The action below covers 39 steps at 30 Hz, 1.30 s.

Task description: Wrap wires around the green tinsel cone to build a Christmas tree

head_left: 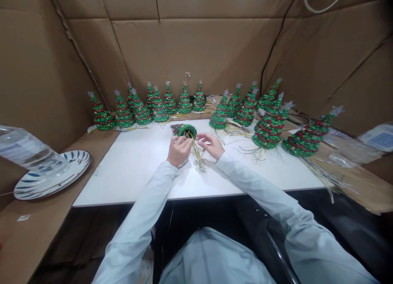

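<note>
A small green tinsel Christmas tree (190, 129) lies tipped over on the white board, its hollow round base turned toward me. My left hand (179, 149) is closed at the near edge of that base, with fingertips on the tree or the wires at its rim. Thin yellow, white and dark wires (199, 159) spill from the opening onto the board. Just right of the base, my right hand (211, 145) has its thumb and fingers bent together beside the wires. What lies between those fingertips is too small to make out.
Decorated trees with clear stars stand along the back, among them a left tree (101, 114) and a right tree (310, 136) trailing wires. At left, a plastic bottle (30, 151) rests on a patterned plate (81, 156). Cardboard walls (196, 46) enclose the white board (129, 169). Clear plastic packaging (353, 147) lies at right.
</note>
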Motion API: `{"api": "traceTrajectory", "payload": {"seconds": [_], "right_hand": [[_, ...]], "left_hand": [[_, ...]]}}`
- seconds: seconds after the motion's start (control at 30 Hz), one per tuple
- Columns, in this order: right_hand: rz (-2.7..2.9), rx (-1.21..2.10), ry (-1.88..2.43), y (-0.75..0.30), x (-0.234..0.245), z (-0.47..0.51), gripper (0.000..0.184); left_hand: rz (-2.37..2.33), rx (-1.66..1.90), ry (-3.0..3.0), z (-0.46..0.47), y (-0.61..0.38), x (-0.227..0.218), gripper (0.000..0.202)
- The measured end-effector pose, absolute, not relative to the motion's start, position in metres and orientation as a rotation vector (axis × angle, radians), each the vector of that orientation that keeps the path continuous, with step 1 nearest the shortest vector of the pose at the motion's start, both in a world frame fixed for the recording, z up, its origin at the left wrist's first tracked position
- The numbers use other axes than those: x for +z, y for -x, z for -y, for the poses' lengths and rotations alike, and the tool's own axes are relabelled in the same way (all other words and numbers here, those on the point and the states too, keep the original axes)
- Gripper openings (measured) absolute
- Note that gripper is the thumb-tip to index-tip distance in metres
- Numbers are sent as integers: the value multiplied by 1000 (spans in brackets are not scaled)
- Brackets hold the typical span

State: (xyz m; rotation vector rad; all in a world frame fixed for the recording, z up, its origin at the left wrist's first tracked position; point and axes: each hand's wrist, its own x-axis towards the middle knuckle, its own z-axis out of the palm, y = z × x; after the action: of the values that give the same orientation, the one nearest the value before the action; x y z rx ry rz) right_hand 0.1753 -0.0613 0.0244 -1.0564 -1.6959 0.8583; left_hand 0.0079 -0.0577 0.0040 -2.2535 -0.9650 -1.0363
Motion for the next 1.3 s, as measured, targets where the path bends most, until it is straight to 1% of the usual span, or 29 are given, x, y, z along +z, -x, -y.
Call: {"api": "traceTrajectory", "payload": {"seconds": [0.07, 0.17, 0.23, 0.33, 0.43, 0.5, 0.57, 0.67, 0.83, 0.9, 0.93, 1.0, 1.13, 1.2, 1.3], "right_hand": [[1907, 441, 1002, -177, 20, 62, 25], [2033, -107, 989, -177, 12, 60, 17], [2037, -319, 999, -175, 9, 57, 19], [2048, -387, 1018, -174, 7, 57, 21], [2030, -204, 1099, -172, 10, 61, 20], [1951, 38, 1189, -170, 15, 63, 17], [1802, 382, 1277, -167, 19, 64, 13], [1499, 949, 1307, -164, 26, 62, 14], [1011, 1727, 1147, -164, 32, 61, 13], [862, 1967, 1048, -164, 31, 61, 13], [821, 2029, 1003, -165, 29, 61, 13], [819, 2003, 951, -166, 26, 62, 14], [971, 1760, 1006, -169, 23, 67, 21], [1021, 1691, 1054, -169, 24, 72, 24], [1085, 1530, 1117, -165, 25, 77, 18]], "left_hand": [[971, -1050, 2256, 58, -9, 5, 26], [953, -1052, 2243, 59, -10, 7, 24], [934, -1055, 2218, 59, -10, 7, 23], [930, -1081, 2197, 59, -10, 6, 21], [945, -1096, 2221, 56, -9, 3, 21], [954, -1087, 2258, 55, -9, 1, 23], [974, -1072, 2299, 53, -8, 0, 24], [1008, -1067, 2326, 54, -6, 0, 26], [1009, -1062, 2310, 56, -5, 1, 28], [998, -1055, 2294, 57, -4, 1, 28], [996, -1052, 2283, 57, -4, 1, 28], [991, -1054, 2261, 57, -4, 1, 28], [984, -1080, 2249, 56, -4, 0, 27], [989, -1086, 2255, 56, -5, -1, 27], [990, -1091, 2256, 55, -6, -2, 26]]}}
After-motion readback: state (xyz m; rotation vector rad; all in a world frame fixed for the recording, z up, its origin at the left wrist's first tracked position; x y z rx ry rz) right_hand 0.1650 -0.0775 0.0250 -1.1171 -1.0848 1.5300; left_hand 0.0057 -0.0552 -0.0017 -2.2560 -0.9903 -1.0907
